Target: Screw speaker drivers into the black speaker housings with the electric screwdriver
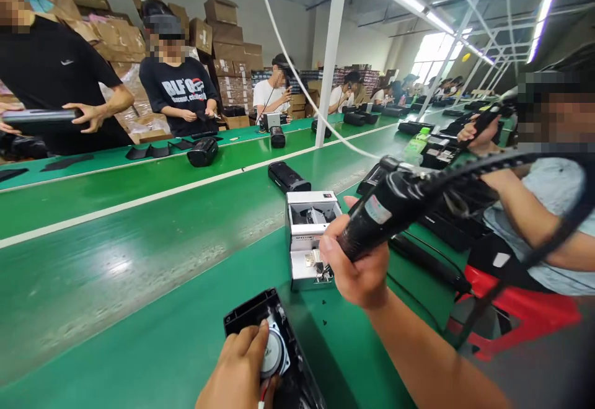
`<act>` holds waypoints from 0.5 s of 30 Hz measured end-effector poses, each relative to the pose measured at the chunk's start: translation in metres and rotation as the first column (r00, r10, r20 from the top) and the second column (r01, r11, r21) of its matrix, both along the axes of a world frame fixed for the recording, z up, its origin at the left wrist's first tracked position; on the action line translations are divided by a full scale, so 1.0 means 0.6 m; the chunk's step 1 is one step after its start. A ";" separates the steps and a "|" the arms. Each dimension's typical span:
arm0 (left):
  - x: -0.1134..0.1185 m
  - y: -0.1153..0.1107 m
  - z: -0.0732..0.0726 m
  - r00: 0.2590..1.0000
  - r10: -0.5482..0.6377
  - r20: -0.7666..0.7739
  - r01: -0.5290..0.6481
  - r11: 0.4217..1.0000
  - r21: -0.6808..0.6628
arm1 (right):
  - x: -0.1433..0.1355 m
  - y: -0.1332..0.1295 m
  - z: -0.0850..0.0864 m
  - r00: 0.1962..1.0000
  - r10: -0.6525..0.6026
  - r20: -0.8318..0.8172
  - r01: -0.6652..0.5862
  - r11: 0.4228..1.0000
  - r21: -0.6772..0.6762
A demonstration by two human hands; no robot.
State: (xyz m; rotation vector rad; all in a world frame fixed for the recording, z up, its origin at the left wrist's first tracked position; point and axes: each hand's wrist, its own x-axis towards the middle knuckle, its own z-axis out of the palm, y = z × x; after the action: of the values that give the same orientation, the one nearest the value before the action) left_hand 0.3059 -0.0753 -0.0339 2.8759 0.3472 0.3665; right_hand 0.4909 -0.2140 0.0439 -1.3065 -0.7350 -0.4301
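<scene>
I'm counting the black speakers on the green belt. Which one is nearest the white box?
The black cylinder speaker lying on its side just behind the white box; the others lie farther away across the belt.

1. The left hand [239, 369] sits at the bottom edge of the view, seen from the back, fingers curled downward and the fingertips pressed together; its wrist is cut off by the frame.
2. The right hand [356, 260] is raised higher and further forward, closed in a full fist-like grip, thumb on top.
3. The right forearm runs bare toward the lower right corner, seemingly slightly bent at the wrist.
</scene>
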 end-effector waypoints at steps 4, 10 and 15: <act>-0.005 -0.003 0.022 0.999 -0.033 -0.018 0.030 0.990 -0.137 | -0.005 0.003 0.000 0.961 -0.006 -0.276 -0.041 0.985 -0.165; -0.014 -0.005 0.042 0.999 0.027 -0.035 -0.034 0.970 -0.242 | -0.051 0.027 0.035 0.819 0.397 -0.414 -0.415 0.908 0.051; -0.014 -0.012 0.064 0.997 0.065 -0.038 -0.072 0.971 -0.226 | -0.070 0.078 0.026 0.881 0.436 -0.185 -0.396 0.892 0.215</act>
State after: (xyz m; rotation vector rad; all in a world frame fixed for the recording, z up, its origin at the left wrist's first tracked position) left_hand 0.2975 -0.0827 0.0043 2.6524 0.4633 0.2753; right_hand 0.4492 -0.1670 0.0596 -0.9779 -0.7431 0.0109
